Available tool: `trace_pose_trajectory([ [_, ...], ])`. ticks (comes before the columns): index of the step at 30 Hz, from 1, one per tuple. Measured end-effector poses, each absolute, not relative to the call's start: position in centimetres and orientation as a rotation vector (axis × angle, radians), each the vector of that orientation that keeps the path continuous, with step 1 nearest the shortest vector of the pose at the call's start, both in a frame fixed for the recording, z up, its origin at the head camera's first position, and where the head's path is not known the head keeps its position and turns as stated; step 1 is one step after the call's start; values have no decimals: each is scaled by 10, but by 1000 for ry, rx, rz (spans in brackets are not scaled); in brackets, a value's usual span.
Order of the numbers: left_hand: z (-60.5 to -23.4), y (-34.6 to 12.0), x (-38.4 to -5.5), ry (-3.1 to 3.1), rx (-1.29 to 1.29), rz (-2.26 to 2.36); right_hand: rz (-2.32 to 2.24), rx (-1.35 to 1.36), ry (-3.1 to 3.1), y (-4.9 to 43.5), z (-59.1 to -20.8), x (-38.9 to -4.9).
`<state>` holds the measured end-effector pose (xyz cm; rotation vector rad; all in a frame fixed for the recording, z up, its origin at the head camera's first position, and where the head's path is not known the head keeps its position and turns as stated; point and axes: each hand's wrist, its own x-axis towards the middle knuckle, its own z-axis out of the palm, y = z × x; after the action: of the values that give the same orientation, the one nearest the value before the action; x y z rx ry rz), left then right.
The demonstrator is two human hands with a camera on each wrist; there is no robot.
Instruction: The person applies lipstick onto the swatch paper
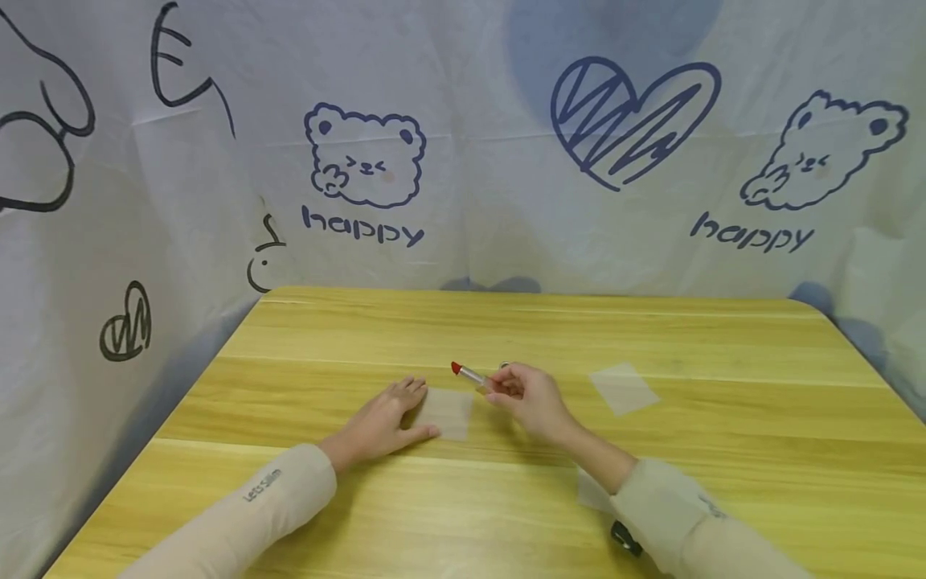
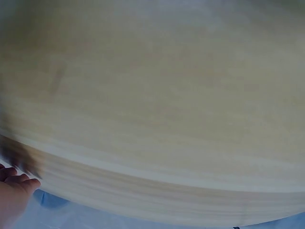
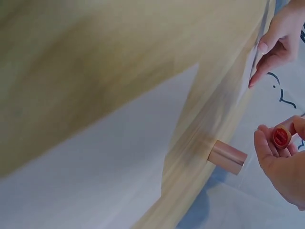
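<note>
The right hand (image 1: 531, 402) has its fingers clamped on the already uncapped lipstick (image 1: 472, 375); the left hand (image 1: 383, 422), thumb apart, touches the yet unmarked paper (image 1: 454, 412).

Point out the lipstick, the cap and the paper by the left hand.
Lipstick (image 1: 473, 375): head view, on its silver barrel.
Cap (image 3: 227, 157): right wrist view, on its side.
Paper (image 1: 452, 413): head view, on its uncovered part.

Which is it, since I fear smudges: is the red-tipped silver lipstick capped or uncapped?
Uncapped: the lipstick shows its bare red tip.

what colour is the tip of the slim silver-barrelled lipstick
Red; the lipstick tip shows best in the head view.
</note>
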<state>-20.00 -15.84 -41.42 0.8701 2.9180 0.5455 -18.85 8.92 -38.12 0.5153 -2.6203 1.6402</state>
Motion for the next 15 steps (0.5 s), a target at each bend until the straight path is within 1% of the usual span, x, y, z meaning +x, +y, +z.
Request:
trace_pose_trajectory([
  [15,-414,-160,-201,2893,835,570,1325,681,-2596,71,-386,-196],
])
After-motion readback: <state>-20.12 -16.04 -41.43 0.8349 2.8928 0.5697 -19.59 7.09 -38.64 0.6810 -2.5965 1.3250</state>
